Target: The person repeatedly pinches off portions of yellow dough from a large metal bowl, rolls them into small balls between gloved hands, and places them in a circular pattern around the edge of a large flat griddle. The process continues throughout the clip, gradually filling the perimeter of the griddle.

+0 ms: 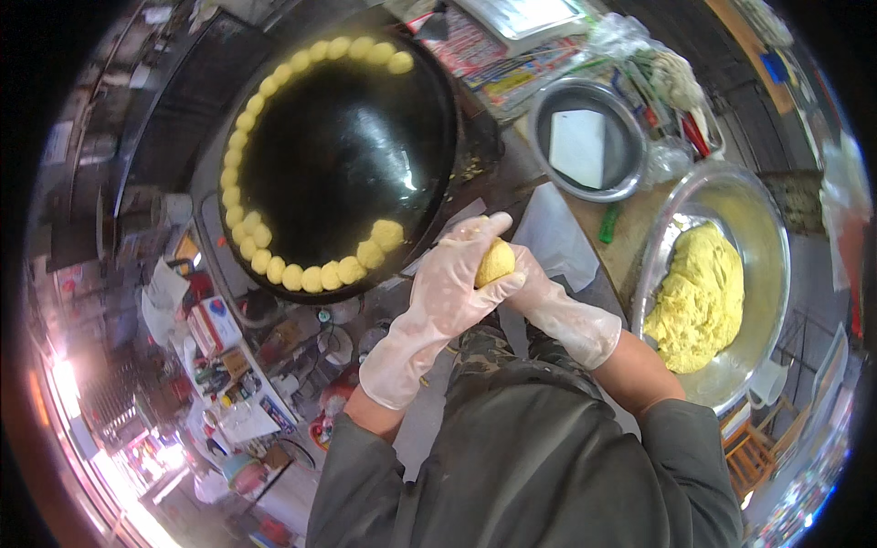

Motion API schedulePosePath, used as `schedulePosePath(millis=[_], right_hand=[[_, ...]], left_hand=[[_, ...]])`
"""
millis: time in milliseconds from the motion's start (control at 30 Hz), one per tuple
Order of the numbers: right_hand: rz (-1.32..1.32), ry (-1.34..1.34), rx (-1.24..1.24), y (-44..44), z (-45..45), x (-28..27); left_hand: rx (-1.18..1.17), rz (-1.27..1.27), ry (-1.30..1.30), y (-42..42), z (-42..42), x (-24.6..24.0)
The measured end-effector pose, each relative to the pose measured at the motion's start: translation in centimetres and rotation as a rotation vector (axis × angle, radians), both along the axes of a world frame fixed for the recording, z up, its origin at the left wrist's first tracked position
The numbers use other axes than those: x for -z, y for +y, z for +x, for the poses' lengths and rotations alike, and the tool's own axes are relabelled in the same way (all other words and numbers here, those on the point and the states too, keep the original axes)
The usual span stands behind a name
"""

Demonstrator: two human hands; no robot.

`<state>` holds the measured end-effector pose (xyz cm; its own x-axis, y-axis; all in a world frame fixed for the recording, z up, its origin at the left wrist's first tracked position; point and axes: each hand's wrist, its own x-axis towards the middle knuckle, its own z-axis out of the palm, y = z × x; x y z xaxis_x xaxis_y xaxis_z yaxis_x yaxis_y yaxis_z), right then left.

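Observation:
Both my hands wear translucent white gloves and meet in front of my body. Between my left hand (pixel 449 281) and my right hand (pixel 538 284) is a rounded lump of yellow dough (pixel 496 263); both hands press around it. Ahead and to the left is a large round black pan (pixel 329 157), with yellow dough balls (pixel 292 277) side by side along much of its rim. A few balls lie just inside that row. On the right, a steel basin (pixel 760 274) holds a large mass of yellow dough (pixel 702 301).
A metal bowl (pixel 538 161) with a white rectangular block (pixel 577 147) stands ahead on the right. A white sheet (pixel 556 236) and a green object (pixel 608 222) lie near my hands. Plastic bags and printed packaging (pixel 473 51) lie farther ahead. A cluttered table (pixel 253 383) is at left.

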<state>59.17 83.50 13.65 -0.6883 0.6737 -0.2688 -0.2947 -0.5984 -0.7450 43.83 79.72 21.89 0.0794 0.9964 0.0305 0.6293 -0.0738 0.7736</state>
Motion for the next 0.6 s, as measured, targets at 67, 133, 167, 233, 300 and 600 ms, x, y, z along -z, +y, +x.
schedulePosePath(millis=[67, 133, 167, 233, 300, 600], right_hand=[[-0.088, 0.07, -0.052, -0.8, -2.5, 1.6], [-0.121, 0.07, -0.101, -1.0, -4.8, 3.3], [-0.137, 0.069, -0.121, -1.1, -5.8, 4.1], [-0.172, 0.067, -0.154, -1.1, -7.7, 4.8], [0.177, -0.245, -0.215, -0.6, -9.8, 6.2], [0.396, -0.769, -0.533, 8.9, -7.3, 6.6]], left_hand=[[-0.017, -0.157, 0.009, -1.0, -1.9, -0.1], [-0.081, -0.285, 0.039, -1.6, -3.5, -0.2], [-0.129, -0.269, 0.03, -1.8, -4.2, 0.1], [-0.217, -0.237, 0.012, -2.7, -5.6, 1.8], [-0.233, -0.094, -0.032, -3.1, -8.2, 5.0], [-0.237, -0.105, 0.209, -1.4, -18.9, 19.3]])
